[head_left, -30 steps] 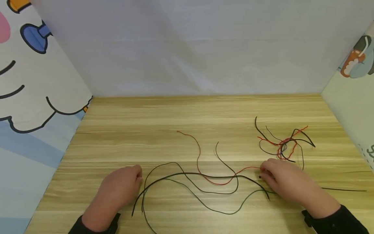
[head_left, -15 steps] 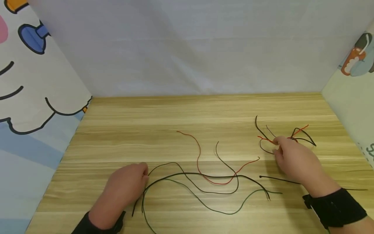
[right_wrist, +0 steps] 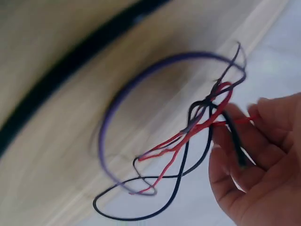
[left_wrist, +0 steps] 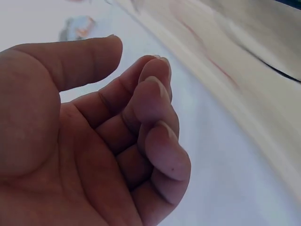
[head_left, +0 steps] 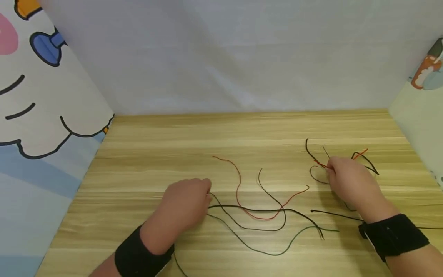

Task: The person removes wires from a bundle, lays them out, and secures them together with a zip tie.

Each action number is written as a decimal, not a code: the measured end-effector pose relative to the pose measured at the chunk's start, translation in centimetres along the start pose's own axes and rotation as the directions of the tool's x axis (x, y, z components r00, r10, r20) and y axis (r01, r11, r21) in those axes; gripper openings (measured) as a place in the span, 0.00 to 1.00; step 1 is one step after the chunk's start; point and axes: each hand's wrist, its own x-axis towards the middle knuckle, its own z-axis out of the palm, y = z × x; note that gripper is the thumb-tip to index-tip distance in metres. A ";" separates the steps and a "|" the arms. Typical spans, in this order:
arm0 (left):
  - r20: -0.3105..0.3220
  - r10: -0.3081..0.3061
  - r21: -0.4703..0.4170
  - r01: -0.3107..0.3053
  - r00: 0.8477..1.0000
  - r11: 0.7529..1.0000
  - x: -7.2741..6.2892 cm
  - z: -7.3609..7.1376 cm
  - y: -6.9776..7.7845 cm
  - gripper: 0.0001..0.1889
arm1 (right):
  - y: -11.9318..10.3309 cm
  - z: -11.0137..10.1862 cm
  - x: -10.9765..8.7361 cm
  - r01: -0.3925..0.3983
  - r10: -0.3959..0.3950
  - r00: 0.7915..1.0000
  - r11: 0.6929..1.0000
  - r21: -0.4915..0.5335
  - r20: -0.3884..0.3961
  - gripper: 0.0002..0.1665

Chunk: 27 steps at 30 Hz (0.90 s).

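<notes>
Over the surface point(head_left: 173, 142), my right grip point(head_left: 354, 182) pinches a wire tangle point(right_wrist: 204, 102); my left grip point(head_left: 187, 200) holds nothing. Sorting seems partial: loose wires point(head_left: 256, 210) lie apart, the tangle unsorted.

- head view: from above the near side, facing forward and down; the widest of the three, it takes in the worktop point(head_left: 166, 150), back wall point(head_left: 242, 69), left hand point(head_left: 187, 202) and right hand point(head_left: 356, 184);
- left wrist view: very close, facing the left palm; tilted, the worktop slanting across its upper right;
- right wrist view: close and tilted, the wire tangle point(right_wrist: 195, 129) central;
- shared by head and right wrist: right hand, tangle
</notes>
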 end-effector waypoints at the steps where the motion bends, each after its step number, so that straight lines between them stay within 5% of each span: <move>1: -0.011 0.037 0.023 -0.037 0.999 0.999 0.4 -0.2 1.0 0.09 | 0.1 -0.1 -0.1 -0.011 0.011 1.000 1.000 0.011 0.018 0.06; 4: -0.034 0.135 0.083 -0.132 0.990 0.988 1.8 -0.8 4.1 0.09 | 0.1 -0.2 -0.5 -0.002 0.002 1.000 1.000 0.025 0.019 0.08; 9: -0.014 0.232 0.157 -0.227 0.973 0.961 3.9 -1.3 8.8 0.09 | -0.2 -0.2 -1.0 0.114 -0.113 0.988 0.993 0.005 -0.107 0.10; 17: -0.015 0.332 0.199 -0.323 0.943 0.925 5.2 -0.4 12.7 0.09 | -0.6 -0.1 -1.1 0.234 -0.238 0.946 0.971 -0.043 -0.221 0.12; 20: -0.085 0.380 0.196 -0.358 0.921 0.913 5.6 0.1 13.7 0.08 | -1.0 0.3 -1.3 0.344 -0.353 0.901 0.935 -0.081 -0.251 0.12; 25: -0.279 0.426 0.247 -0.364 0.861 0.898 7.0 1.2 15.5 0.15 | -1.9 0.6 -1.6 0.483 -0.505 0.819 0.863 -0.146 -0.271 0.09; 27: -0.295 0.410 0.270 -0.336 0.863 0.902 7.5 1.5 16.2 0.16 | -2.2 0.6 -1.7 0.501 -0.526 0.805 0.851 -0.161 -0.275 0.08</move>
